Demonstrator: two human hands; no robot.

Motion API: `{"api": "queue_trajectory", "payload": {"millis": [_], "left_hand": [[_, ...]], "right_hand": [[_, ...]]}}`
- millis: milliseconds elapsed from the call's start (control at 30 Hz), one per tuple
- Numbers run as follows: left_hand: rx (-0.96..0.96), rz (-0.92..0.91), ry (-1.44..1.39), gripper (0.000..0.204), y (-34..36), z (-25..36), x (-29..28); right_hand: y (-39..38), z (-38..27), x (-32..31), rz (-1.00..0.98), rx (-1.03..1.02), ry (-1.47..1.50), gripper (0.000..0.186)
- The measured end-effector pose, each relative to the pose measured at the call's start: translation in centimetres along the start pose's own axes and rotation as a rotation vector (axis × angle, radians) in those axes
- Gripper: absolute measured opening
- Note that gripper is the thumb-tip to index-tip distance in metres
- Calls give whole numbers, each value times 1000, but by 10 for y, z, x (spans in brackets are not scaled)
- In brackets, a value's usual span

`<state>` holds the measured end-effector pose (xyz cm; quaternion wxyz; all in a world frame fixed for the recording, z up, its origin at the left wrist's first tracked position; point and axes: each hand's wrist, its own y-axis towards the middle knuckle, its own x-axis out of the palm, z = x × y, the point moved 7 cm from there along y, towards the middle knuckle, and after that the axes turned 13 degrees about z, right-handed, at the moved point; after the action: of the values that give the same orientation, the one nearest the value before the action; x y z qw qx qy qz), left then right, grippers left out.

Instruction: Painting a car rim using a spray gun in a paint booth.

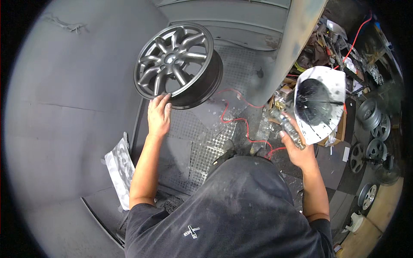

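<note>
A dark grey alloy wheel (189, 56) with several spokes is raised above the floor, its face tilted up toward me; its support is hidden. My left hand (159, 115) reaches up to the wheel's near edge, fingers stretched out and their tips touching the rim lip. On the right, my right hand (301, 152) is closed around a metal spray gun (289, 130). Next to the gun is a white cup (325, 129), splattered with black paint and dark inside. Part of the gun is hidden by my hand and the cup.
A red hose (247, 129) winds across the patterned floor mat (202, 159). Grey walls (81, 129) stand left and behind the wheel; a panel edge (297, 38) rises at right. Beyond it are cluttered shelves (318, 51) and several loose wheels (376, 150). A grey-white patterned sheet (118, 172) leans near my left arm.
</note>
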<state>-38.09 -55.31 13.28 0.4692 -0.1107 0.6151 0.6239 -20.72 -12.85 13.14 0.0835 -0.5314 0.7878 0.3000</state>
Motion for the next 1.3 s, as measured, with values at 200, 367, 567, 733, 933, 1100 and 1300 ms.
{"api": "queue_trajectory", "payload": {"millis": [200,367,567,733,933,1100,1300], "left_hand": [[8,-34,-13,32,6,-11,-2],[-22,-60,-19,33,9,-34,-9],[-16,-126,96,36,5,-97,-30],[-356,233,29,46,-50,-149,-70],[-777,-502,19,84,-290,-147,28],[-918,-908,-536,73,-353,63,97],[-620,-1110,-853,48,-353,164,94]], "right_hand": [[-9,20,13,-89,202,183,46],[-29,-23,26,-481,143,409,49],[-12,-59,-3,-288,22,354,45],[-24,-34,-30,12,66,229,47],[-54,-37,-30,-160,212,399,48],[-93,-39,11,-543,439,598,51],[-72,2,5,-404,288,288,45]]}}
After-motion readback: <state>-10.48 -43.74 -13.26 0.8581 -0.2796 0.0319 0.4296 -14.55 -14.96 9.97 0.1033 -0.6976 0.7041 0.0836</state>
